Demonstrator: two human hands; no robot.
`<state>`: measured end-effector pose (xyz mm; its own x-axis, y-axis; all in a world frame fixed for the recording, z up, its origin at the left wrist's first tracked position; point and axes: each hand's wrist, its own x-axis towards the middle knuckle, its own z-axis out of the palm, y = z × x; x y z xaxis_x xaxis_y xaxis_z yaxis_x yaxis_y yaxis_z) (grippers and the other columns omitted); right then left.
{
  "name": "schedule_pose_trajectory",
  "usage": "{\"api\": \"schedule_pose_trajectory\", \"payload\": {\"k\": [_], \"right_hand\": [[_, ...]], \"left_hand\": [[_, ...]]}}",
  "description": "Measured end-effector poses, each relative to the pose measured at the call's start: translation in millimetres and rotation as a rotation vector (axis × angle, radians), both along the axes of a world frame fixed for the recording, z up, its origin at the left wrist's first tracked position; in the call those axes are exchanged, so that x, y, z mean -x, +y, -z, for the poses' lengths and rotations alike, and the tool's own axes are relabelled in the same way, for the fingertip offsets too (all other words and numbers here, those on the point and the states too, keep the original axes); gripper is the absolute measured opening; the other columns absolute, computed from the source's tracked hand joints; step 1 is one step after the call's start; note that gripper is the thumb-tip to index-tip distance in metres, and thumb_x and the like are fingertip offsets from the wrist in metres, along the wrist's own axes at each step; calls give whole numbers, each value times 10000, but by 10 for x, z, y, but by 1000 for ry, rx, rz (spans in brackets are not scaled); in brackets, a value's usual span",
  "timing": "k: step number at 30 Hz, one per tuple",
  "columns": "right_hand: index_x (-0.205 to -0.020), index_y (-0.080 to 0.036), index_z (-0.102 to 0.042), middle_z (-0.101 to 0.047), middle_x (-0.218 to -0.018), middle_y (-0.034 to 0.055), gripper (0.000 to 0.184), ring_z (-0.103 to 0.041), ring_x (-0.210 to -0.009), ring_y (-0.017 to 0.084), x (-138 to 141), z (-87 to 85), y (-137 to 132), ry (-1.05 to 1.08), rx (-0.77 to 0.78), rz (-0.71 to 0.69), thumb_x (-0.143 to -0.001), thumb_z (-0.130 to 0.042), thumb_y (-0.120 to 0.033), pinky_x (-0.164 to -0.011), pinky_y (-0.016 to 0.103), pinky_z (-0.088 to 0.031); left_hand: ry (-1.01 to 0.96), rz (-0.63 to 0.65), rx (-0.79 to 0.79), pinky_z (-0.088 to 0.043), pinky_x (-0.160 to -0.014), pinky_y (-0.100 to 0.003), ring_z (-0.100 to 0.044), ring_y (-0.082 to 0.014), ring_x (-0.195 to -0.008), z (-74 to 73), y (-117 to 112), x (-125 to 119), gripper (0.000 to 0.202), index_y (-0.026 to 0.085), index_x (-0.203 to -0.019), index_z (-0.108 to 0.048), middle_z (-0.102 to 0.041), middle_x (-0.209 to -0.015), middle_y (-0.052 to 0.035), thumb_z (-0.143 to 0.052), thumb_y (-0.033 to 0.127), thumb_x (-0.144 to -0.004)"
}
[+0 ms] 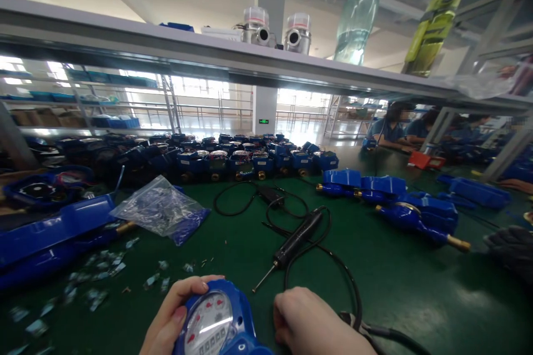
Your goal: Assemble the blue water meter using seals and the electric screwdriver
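A blue water meter [216, 321] with a white dial face sits at the bottom centre of the head view. My left hand [172, 316] wraps around its left side, thumb on the rim of the dial. My right hand [310, 324] rests just right of the meter with its fingers curled in; whether it touches the meter or holds anything is hidden. A black electric screwdriver [297, 241] lies on the green table [375, 277] a little beyond my hands, with its cable [350, 288] looping back toward my right hand.
A clear bag of small parts [160, 208] lies at mid-left, with loose bits scattered in front. Rows of blue meters [233, 161] line the back, and more meters [416, 213] lie at right. A shelf [208, 52] overhead carries bottles. Other people [393, 125] work at far right.
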<state>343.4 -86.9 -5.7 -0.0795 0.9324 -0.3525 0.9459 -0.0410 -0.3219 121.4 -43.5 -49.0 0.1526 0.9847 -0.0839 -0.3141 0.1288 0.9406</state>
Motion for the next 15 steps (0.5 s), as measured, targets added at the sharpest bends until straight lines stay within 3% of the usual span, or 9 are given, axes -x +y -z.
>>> {"api": "schedule_pose_trajectory", "payload": {"k": [5, 10, 15], "right_hand": [[-895, -242, -664, -678, -942, -2, 156, -636, -852, 168, 72, 153, 65, 145, -263, 5, -777, -599, -164, -694, 222, -420], [-1231, -358, -543, -630, -1102, -10, 498, -616, -998, 172, 84, 248, 118, 178, -334, -4, -803, -534, -104, -825, 227, -444], [-1040, -224, -656, -654, -1009, 54, 314, -642, -920, 228, 129, 276, 200, 107, -313, 10, -850, -441, -96, -766, 295, -469]], "left_hand": [[51, 9, -86, -528, -778, -285, -587, -289, -1025, 15, -16, -13, 359, 220, -910, -597, -617, -1129, -53, -634, 529, -730], [56, 10, -123, -480, -813, -279, -569, -272, -1031, -14, -63, -69, 336, 212, -901, -593, -608, -1114, -54, -577, 521, -769], [17, -13, -154, -443, -850, -295, -574, -272, -999, -104, -192, -146, 395, 213, -918, -624, -619, -1091, -70, -538, 578, -792]]}}
